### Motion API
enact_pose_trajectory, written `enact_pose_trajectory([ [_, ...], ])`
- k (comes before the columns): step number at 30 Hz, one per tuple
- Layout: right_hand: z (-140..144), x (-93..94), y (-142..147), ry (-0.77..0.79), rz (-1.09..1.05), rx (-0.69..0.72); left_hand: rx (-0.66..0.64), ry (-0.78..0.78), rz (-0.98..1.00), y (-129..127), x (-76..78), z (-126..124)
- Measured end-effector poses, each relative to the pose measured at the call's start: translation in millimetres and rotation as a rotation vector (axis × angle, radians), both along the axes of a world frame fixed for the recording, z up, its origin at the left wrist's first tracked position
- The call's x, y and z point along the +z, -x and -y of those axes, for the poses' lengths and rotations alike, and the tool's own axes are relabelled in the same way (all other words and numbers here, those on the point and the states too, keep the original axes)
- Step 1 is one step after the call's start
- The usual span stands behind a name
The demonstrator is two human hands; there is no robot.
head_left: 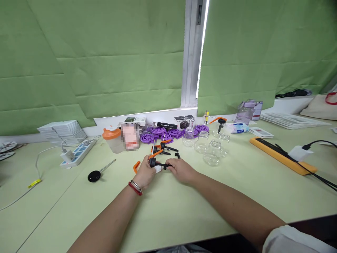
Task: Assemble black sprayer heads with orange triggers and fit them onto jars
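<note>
Black-and-orange fitting [159, 164] is held above the table [168, 211] between two hands, near the middle of the view. At the far left, a white stack [61, 131] is seen behind a white power strip [80, 153], into which a plug [67, 156] is fitted. Farther right, a black disc with a thin metal stem [94, 176] is laid flat on the table, and an orange-lidded cup [113, 141] is stood upright behind it. Next, the fitting's thicker black end is gripped by the left hand [146, 173], its fingers closed around it; a loose orange piece [136, 167] is placed just beside that hand. By the right hand [182, 170], the slimmer black end is pinched narrowly between thumb and fingers. Behind the hands, similar fittings [166, 148] are grouped, with purple rings [159, 131] piled beyond them. To the right, clear glass jars [211, 160] are clustered, and behind these a white-and-blue packet [238, 128] is laid near a purple bottle [246, 114]. Farther right, an orange power strip [281, 155] is set at a slant.
</note>
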State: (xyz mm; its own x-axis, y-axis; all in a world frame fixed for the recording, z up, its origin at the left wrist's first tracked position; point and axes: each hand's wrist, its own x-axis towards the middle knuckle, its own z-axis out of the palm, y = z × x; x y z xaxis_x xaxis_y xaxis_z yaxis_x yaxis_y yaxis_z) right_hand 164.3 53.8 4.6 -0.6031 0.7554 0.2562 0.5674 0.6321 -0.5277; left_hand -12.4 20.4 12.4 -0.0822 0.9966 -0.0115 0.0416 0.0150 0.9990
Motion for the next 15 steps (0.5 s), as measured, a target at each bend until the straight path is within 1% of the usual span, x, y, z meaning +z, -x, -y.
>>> enact_pose_trajectory([
  [7, 0.4, -2.2, 0.9, -0.028, 0.017, 0.010, 0.002, 0.053, 0.118, -3.0, -4.0, -1.0],
  [12, 2.0, -0.3, 0.7, -0.038, 0.042, 0.021, 0.000, 0.027, 0.090, -1.4, -4.6, -1.3],
  [15, 2.4, -0.3, 0.5, -0.037, 0.046, 0.031, -0.024, 0.021, 0.073, -1.8, -3.5, 0.0],
])
